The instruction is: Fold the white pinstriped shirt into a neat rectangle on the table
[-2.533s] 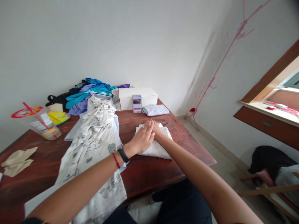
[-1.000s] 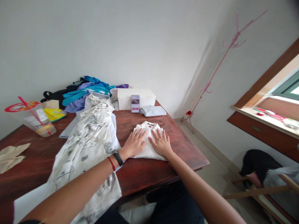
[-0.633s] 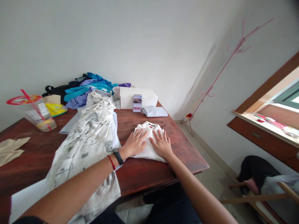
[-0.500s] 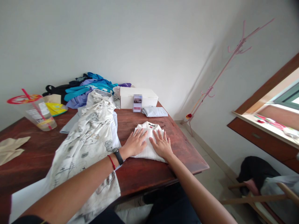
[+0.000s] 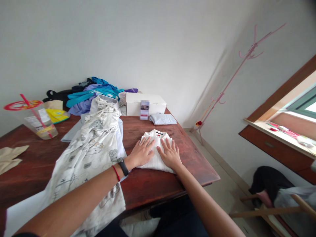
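Note:
A white ribbed shirt [image 5: 157, 158] lies folded on the dark red wooden table [image 5: 197, 164], its collar pointing away from me. Flat on its left half rests my left hand [image 5: 142, 152], fingers spread; that wrist wears a dark band and a red string. My right hand [image 5: 170, 154] presses flat on the right half, fingers also stretched out. Between the two hands a strip of the shirt shows. Left of it, a white cartoon-print garment [image 5: 91, 158] is spread lengthwise, partly under my left forearm.
Behind the shirt are a folded pale blue cloth [image 5: 163, 119] and a white box [image 5: 158, 102]. A heap of clothes [image 5: 96, 92] sits at the back left, near a plastic cup with a straw [image 5: 40, 121]. A pink coat stand [image 5: 233, 77] leans in view at right.
Both hands stay flat on the folded shirt with hardly any movement. The whole view has shifted slightly.

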Demonstrator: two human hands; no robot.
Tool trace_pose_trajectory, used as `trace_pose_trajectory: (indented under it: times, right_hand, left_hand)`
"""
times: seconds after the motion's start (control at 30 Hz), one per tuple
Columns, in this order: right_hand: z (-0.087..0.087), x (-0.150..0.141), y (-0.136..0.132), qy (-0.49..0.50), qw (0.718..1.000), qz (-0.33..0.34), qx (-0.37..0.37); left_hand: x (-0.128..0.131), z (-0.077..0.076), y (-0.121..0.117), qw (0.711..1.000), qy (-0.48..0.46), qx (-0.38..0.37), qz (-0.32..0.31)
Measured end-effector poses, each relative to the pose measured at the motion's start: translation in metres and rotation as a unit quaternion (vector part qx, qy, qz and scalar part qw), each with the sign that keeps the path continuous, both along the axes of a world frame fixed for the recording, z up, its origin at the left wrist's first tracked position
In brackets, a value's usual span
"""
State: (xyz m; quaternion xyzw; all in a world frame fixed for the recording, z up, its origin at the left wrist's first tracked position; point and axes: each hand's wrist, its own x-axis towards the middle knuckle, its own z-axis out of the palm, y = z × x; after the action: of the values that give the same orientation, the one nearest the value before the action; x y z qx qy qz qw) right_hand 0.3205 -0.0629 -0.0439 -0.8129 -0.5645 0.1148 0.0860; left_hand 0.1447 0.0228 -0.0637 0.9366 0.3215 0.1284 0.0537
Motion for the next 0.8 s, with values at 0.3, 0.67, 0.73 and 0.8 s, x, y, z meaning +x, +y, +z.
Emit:
trace_pose_trajectory:
  times: [0.3,0.67,0.73,0.8]
  right_hand:
    - [-0.002,-0.002,-0.002,0.029,0.999,0.001,0.029]
    - [-0.005,0.071,0.028,0.192,0.958,-0.032,0.21]
    - [-0.001,0.083,0.036,0.206,0.958,-0.016,0.198]
    - [0.002,0.089,0.04,0.216,0.957,0.005,0.192]
  left_hand:
    - [-0.001,0.003,0.007,0.993,-0.096,-0.072,-0.001]
    - [-0.016,0.023,0.044,0.949,-0.257,-0.164,0.074]
    - [-0.017,0.026,0.046,0.949,-0.253,-0.174,0.07]
    - [-0.016,0.027,0.048,0.952,-0.241,-0.18,0.058]
